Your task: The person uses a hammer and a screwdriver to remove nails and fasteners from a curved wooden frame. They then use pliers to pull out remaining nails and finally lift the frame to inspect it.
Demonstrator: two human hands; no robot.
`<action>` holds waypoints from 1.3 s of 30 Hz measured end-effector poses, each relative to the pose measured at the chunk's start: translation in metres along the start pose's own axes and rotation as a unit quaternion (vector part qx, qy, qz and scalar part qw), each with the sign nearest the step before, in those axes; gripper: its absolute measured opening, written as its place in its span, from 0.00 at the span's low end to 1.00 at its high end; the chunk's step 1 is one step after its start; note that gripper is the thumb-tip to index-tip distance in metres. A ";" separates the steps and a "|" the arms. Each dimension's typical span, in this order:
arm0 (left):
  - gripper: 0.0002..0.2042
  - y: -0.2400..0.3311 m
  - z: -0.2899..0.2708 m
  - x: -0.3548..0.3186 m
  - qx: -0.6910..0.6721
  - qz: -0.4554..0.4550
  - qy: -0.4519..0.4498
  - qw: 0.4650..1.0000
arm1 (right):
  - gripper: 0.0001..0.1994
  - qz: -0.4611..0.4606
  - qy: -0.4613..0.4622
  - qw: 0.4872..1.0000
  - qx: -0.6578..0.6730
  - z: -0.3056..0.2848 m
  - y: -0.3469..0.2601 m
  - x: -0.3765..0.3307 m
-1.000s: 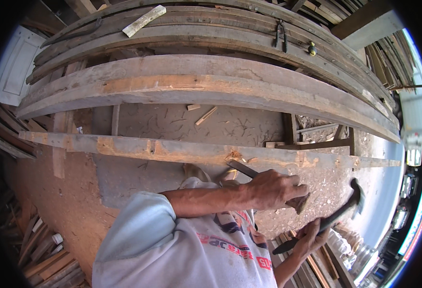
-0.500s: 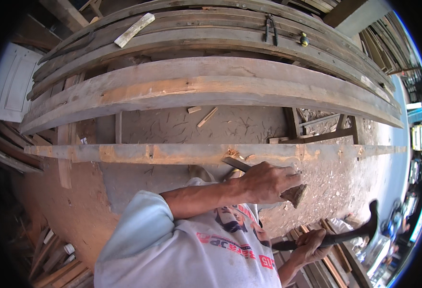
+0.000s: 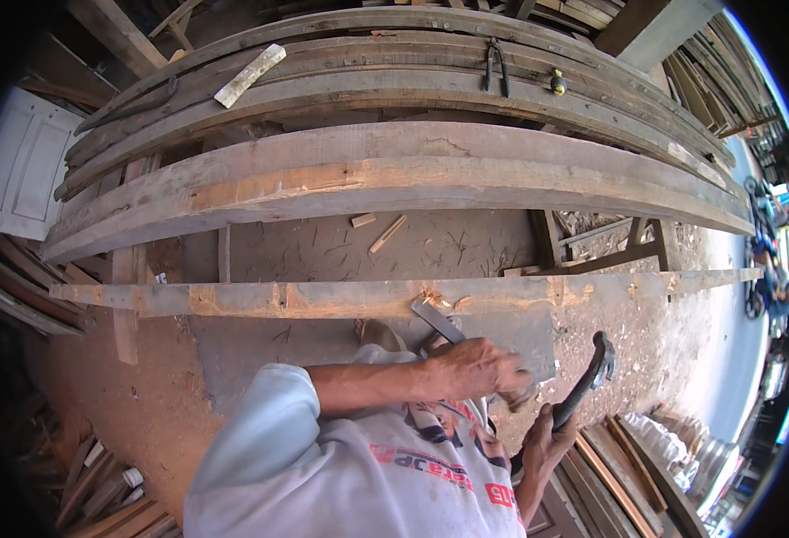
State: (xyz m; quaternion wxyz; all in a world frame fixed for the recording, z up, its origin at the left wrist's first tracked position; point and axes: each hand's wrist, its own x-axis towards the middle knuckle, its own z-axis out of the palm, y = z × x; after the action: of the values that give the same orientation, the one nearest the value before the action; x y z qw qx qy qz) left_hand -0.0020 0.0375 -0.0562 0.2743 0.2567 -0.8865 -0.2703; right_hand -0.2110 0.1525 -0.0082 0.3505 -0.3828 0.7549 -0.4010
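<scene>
A chisel (image 3: 437, 321) is gripped in my left hand (image 3: 473, 368), its blade slanting up to the far left. The blade's tip lies over the narrow wooden beam (image 3: 341, 301), beside curled wood shavings (image 3: 430, 297); whether it presses into the wood is hard to tell. Below that fist the wooden handle end sticks out, blurred. Lower right, my right hand (image 3: 547, 439) is wrapped round the dark handle of a hammer (image 3: 577, 394). The hammer's head points up and away, right of the chisel handle and apart from it.
Beyond the narrow beam lies a thick timber (image 3: 394, 184), with several long boards behind it. Pincers (image 3: 497, 68), a small yellow-and-black object (image 3: 558, 82) and a pale wood offcut (image 3: 251, 75) rest on those boards. Stacked planks (image 3: 614, 475) stand at lower right.
The hammer has swung up and leftward, nearer the chisel, its head now raised. My left hand has shifted slightly left and down, with the chisel blade angled more steeply.
</scene>
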 end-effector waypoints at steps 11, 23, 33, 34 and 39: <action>0.28 -0.029 -0.169 0.006 0.058 -0.186 0.361 0.912 | 0.11 0.010 -0.042 0.999 -0.016 0.004 0.015 0.007; 0.22 0.000 -0.150 -0.031 -0.013 -0.416 0.176 0.892 | 0.13 -0.028 -0.131 0.983 -0.128 0.009 0.010 0.038; 0.34 0.046 -0.049 -0.070 -0.097 -0.270 -0.038 0.957 | 0.15 -0.057 -0.157 0.976 -0.138 0.014 0.013 0.059; 0.35 0.056 -0.057 -0.065 -0.108 -0.291 -0.048 0.949 | 0.16 -0.057 -0.158 0.977 -0.135 0.014 0.015 0.062; 0.29 0.066 -0.083 -0.052 0.001 -0.416 -0.026 0.909 | 0.16 -0.057 -0.167 0.976 -0.127 0.010 0.014 0.073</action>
State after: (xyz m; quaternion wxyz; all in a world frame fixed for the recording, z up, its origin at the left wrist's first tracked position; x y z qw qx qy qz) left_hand 0.0665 0.0884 0.0254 0.1131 0.5952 -0.7067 -0.3654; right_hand -0.2403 0.0916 -0.0411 0.3966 -0.5280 0.7074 -0.2521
